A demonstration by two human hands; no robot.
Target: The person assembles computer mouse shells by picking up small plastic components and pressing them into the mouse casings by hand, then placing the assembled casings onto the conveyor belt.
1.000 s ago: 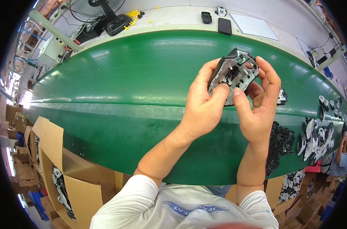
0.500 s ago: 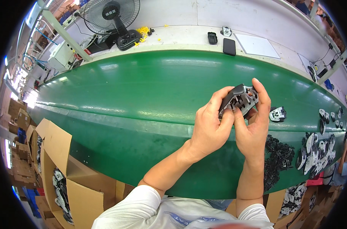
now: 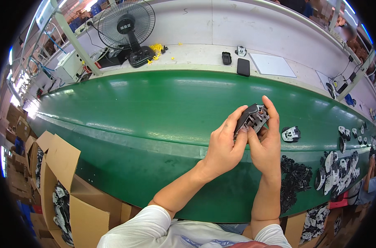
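Your left forearm (image 3: 180, 188) slants up toward between 1 and 2 o'clock; your right forearm (image 3: 266, 202) stands nearly straight toward 12. Your left hand (image 3: 222, 146) is curled in a grip at 4 o'clock from the view's centre. Your right hand (image 3: 268, 153) grips beside it, index finger (image 3: 272, 113) raised toward 12. Both thumbs (image 3: 239, 142) angle inward, tips close together.

Left grip (image 3: 222, 148), right grip (image 3: 267, 151) hold 1 tilted black-grey shell (image 3: 257, 120) above green surface (image 3: 155, 107).
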